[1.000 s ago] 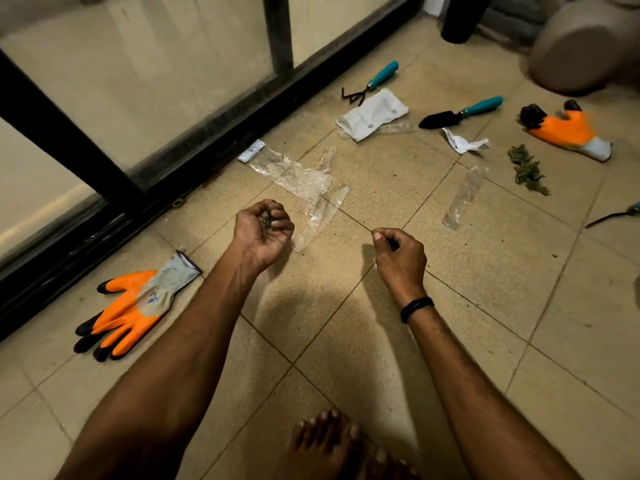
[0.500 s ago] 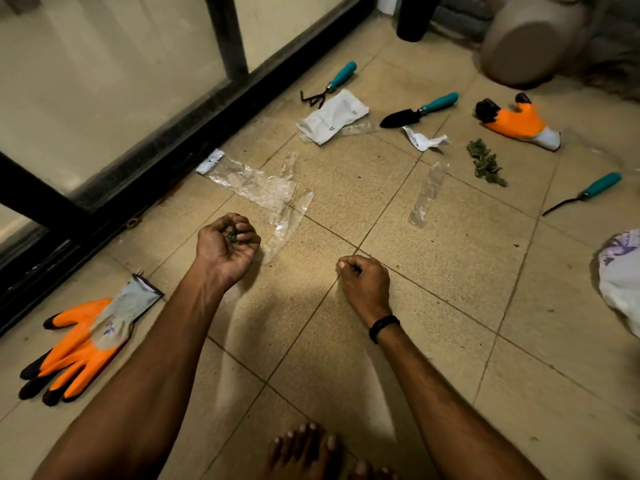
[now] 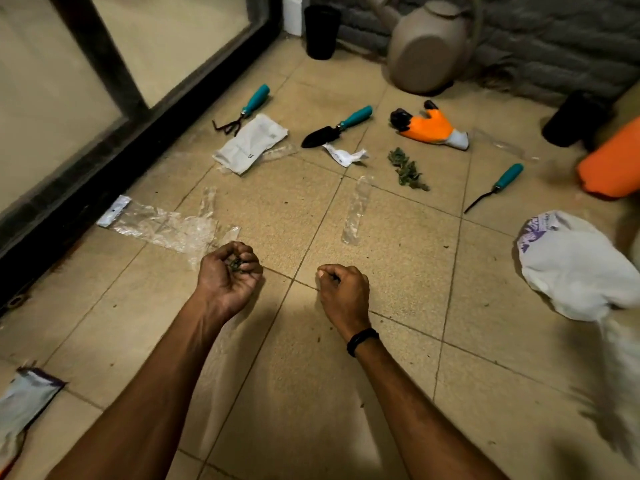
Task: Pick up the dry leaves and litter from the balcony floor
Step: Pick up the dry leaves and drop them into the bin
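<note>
My left hand is cupped palm up over the tiled floor, its fingers curled around a small clump of dry leaf bits. My right hand hovers beside it with thumb and fingers pinched together; whether it holds a scrap is hidden. A pile of dry green leaves lies further off on the tiles. Litter is scattered around: a clear plastic wrapper just beyond my left hand, a clear plastic strip, a crumpled paper scrap and a white packet.
A white plastic bag sits at the right. Teal-handled tools lie about: hand rake, trowel, weeder. An orange glove, a beige watering can, black pots and a glass door frame border the floor.
The view has swung right and up, bringing the white bag and far wall into sight. Both hands stay closed in about the same pose. The near orange glove has slid to the lower left edge.
</note>
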A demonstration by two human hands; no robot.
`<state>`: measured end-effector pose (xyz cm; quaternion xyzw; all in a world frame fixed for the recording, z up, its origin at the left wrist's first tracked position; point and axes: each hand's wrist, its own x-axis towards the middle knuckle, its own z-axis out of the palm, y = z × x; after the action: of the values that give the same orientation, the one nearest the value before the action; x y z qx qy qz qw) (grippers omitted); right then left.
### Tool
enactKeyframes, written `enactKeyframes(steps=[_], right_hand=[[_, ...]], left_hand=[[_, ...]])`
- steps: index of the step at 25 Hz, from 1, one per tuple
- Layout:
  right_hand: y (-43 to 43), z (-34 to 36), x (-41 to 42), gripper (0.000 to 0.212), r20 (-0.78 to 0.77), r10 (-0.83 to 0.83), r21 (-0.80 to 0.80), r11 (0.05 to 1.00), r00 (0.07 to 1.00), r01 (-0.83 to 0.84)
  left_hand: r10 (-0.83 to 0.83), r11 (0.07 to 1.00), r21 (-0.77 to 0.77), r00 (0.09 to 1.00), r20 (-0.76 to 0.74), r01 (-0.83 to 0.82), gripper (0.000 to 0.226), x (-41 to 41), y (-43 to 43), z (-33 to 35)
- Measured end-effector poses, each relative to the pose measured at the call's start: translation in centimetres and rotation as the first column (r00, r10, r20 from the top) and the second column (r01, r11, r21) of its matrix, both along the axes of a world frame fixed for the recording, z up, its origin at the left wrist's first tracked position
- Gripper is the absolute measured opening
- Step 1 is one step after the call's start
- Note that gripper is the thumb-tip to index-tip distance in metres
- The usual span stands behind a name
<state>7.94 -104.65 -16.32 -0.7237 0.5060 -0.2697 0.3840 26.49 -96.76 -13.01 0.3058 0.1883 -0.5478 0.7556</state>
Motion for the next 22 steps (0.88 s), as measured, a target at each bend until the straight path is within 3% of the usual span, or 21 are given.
enactKeyframes(steps=[4,8,10,16,22], right_hand=[[-4.5,-0.2,-2.5,0.01,-0.018,-0.211,0.007,0.977,0.977,0.211],[-10.8,-0.6,-7.7,0.017,-0.063,-0.564,-0.009,0.826,0.824,0.564],[-13.3,-0.8,-10.5,0.022,-0.043,-0.646,-0.029,0.763,0.762,0.645],[-17.1,-2.5,-13.5,0.022,0.029,-0.63,-0.029,0.776,0.776,0.631],[-19.0,-4.4,-13.6,0.009,-0.267,-0.521,-0.288,0.846,0.811,0.449]], left_hand=[[-0.13,0.991,0.022,0.991,0.01,0.13,0.018,-1.2,-4.4,-0.5],[-0.321,0.947,0.05,0.944,0.077,0.317,0.03,-3.5,-11.1,-0.4],[-0.402,0.916,0.046,0.908,0.118,0.399,0.031,-5.1,-14.5,-0.1],[-0.602,0.798,0.064,0.79,0.112,0.599,0.03,-10.4,-21.7,-0.8],[-0.706,0.707,0.128,0.703,0.083,0.695,0.028,-13.6,-24.1,-1.7]])
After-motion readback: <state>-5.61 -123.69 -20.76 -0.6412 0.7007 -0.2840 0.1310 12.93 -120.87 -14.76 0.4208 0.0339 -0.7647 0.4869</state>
